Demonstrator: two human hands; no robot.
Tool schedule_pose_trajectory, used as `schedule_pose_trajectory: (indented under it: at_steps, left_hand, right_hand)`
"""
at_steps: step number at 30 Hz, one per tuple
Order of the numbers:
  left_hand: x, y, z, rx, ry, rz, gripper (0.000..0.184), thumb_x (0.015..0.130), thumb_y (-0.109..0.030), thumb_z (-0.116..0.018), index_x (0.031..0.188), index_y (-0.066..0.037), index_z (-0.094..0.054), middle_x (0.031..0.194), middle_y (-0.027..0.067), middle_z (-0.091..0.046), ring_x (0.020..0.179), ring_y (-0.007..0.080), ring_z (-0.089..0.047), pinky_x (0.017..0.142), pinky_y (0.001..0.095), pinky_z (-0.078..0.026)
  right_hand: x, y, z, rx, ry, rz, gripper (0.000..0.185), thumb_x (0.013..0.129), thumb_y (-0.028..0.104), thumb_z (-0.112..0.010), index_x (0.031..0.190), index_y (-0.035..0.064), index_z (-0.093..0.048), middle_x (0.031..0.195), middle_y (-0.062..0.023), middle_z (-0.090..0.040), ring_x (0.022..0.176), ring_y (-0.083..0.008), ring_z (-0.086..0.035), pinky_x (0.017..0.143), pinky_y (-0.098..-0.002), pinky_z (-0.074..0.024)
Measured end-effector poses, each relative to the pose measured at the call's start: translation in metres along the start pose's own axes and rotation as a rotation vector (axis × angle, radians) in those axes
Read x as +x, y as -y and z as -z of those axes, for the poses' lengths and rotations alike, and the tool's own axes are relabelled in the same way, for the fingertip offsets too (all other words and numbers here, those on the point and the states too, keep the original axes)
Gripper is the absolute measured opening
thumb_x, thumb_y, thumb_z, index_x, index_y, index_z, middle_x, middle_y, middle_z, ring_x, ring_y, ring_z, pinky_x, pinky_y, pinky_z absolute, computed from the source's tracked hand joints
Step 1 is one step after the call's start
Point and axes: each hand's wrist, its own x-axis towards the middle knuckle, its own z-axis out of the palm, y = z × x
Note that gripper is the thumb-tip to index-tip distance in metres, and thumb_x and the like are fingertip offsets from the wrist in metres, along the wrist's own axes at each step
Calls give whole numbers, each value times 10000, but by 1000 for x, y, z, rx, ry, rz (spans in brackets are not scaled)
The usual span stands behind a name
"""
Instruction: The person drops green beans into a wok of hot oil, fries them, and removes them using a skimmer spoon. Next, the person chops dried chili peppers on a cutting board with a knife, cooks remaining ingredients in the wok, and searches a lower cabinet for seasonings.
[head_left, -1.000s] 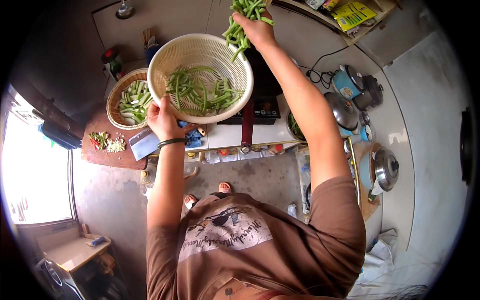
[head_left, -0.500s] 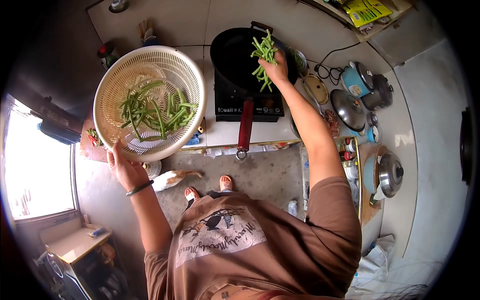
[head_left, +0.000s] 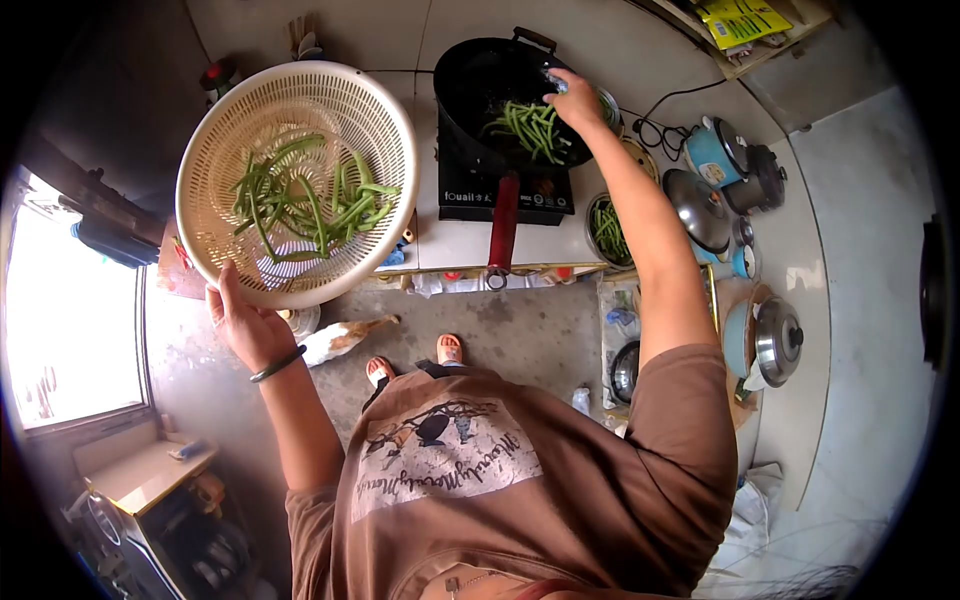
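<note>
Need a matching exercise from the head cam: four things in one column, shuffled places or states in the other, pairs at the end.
Things
1. Colander
2. Wok
3. Right hand
4. Cat

Places and states
A. On the floor, near the person's feet
B. Open, at the wok's right side
C. Gripped at the rim by the left hand, beans inside
D. On the black cooker, red handle toward the person

Pairs: 1-C, 2-D, 3-B, 4-A
</note>
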Motion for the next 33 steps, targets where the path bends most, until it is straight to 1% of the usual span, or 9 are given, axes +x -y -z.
schedule_pose_trajectory:
  at_steps: [3,7,9,13,18,21,26,29,33]
  left_hand:
    - [-1,3,1,-6,46,-33,82,864,-110,-647,832,-101,-572,732,-38,-553,627,39,-480,541,201,-358]
    - [6,21,13,-5,92,-150,172,887,-49,-614,742,-80,-527,700,-47,-521,622,34,-423,578,193,-337]
    - [0,18,11,45,131,-175,212,895,-51,-608,719,-86,-495,689,-55,-507,617,24,-394,581,187,-323]
    - [-5,16,16,79,215,-159,216,901,-59,-606,720,-87,-490,674,-63,-477,616,14,-373,573,183,-298]
    - [-7,10,21,76,264,-151,192,907,-53,-588,738,-83,-503,673,-70,-464,608,14,-356,558,182,-278]
    - [5,4,32,46,222,-133,195,905,-47,-589,735,-84,-499,677,-70,-463,609,14,-359,559,181,-278]
    - [3,13,34,27,233,-164,224,901,-33,-590,717,-89,-474,684,-75,-449,625,16,-350,580,184,-288]
    - [-4,14,28,24,238,-178,223,899,-28,-590,717,-90,-476,690,-75,-453,627,15,-355,582,187,-293]
    - [-9,12,17,1,240,-132,222,897,-25,-592,717,-91,-478,690,-70,-463,629,16,-366,586,187,-302]
  right_hand:
    - [-1,30,29,180,-123,176,359,779,174,-717,1119,84,-645,1073,-131,-666,1011,-284,-626,866,-369,-493]
    - [-97,174,91,398,173,465,293,819,161,-679,1095,66,-647,1049,-92,-677,977,-240,-638,847,-347,-501]
    - [-137,225,89,231,286,757,358,804,204,-691,1128,64,-634,1127,-97,-648,1017,-242,-625,885,-362,-492]
    - [-158,273,8,104,241,975,537,789,364,-693,1215,58,-582,1303,-142,-525,1170,-291,-527,984,-399,-443]
    - [-178,306,-52,-55,158,1056,726,777,605,-607,1344,169,-479,1444,-124,-342,1335,-307,-325,1085,-467,-312]
    - [-198,293,-49,-263,294,1084,828,734,684,-584,1386,202,-421,1444,-122,-312,1362,-292,-254,1101,-520,-235]
    - [-200,275,-29,-396,357,981,1014,608,621,-739,1428,178,-341,1381,-164,-347,1325,-340,-281,943,-547,-345]
    - [-206,274,-34,-525,295,903,1018,617,545,-766,1441,164,-307,1361,-166,-354,1297,-365,-290,889,-523,-394]
    - [-207,272,-32,-536,315,901,961,578,436,-810,1380,148,-364,1303,-143,-385,1135,-327,-419,759,-438,-469]
